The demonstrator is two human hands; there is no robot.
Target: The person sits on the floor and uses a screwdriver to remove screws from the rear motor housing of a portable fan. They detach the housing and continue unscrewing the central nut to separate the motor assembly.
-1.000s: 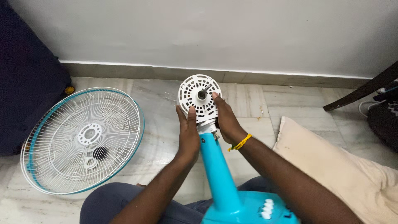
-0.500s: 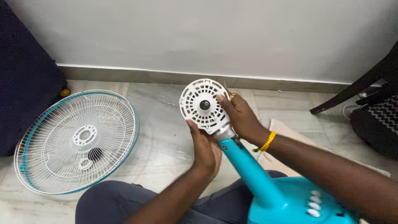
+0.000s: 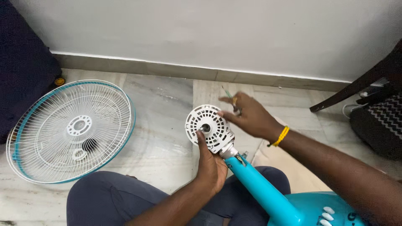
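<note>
Fan motor housing is gripped from below by the left hand, at centre above the lap.
Right hand, fingers loosely spread, is held beside it; the grille is laid on the floor at left, a chair leg at far right.

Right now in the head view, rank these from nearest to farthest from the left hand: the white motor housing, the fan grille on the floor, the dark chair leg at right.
1. White motor housing: touching the left hand, thumb near its centre shaft.
2. Fan grille: flat on the floor, off to the left.
3. Dark chair leg: far right, by the wall.
</note>
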